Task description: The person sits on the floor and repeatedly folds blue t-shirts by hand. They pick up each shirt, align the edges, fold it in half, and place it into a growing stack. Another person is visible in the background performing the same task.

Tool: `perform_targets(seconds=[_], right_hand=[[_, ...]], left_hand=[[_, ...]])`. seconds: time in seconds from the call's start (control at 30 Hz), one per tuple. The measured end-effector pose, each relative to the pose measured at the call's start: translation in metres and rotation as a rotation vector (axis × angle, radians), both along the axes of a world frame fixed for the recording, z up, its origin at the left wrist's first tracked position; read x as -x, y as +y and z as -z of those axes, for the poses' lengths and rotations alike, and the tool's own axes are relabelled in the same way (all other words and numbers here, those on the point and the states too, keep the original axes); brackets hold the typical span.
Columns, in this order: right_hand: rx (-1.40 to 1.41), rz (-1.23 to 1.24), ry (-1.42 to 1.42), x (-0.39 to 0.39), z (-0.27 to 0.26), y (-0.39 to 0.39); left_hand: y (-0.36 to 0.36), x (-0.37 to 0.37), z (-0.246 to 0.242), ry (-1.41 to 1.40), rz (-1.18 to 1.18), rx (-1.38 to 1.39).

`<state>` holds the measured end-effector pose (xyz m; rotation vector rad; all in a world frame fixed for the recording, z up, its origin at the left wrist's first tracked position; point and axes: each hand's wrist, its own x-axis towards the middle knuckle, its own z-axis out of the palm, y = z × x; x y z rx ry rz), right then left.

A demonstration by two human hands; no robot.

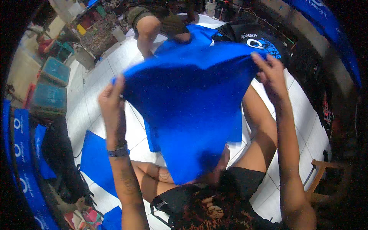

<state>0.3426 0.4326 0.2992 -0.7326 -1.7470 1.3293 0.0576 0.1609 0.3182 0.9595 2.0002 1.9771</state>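
Note:
A blue fabric piece (198, 106) hangs spread out in front of me, above my crossed legs. My left hand (112, 95) pinches its upper left corner between thumb and fingers. At the upper right corner, my right hand (268, 69) grips the cloth, which creases towards the fingers. The upper edge sags in the middle, and the lower end narrows to rest near my lap. Behind the raised cloth, part of another blue piece (151, 138) shows low on the left. Whatever lies directly under the cloth is hidden.
More blue cloth (97, 161) lies on the white tiled floor (95, 109) at my left. Opposite me, a person's bare knee (148, 26) is beside blue fabric (198, 31). A black printed bag (256, 40) lies at the upper right, a wooden stool (322, 172) at the lower right. Teal crates (50, 96) stand left.

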Motion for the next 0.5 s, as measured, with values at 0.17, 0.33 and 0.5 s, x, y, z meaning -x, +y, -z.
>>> perform_targets(seconds=[0.17, 0.33, 0.5], right_hand=[[-0.143, 0.073, 0.433, -0.047, -0.025, -0.035], [0.001, 0.247, -0.243, -0.079, 0.024, -0.097], [0.067, 0.071, -0.335, -0.059, 0.169, -0.132]], left_hand=[[-0.030, -0.008, -0.008, 0.111, -0.117, -0.388], [-0.064, 0.011, 0.057, 0.005, 0.148, -0.052], [-0.075, 0.032, 0.188, 0.200, 0.085, 0.414]])
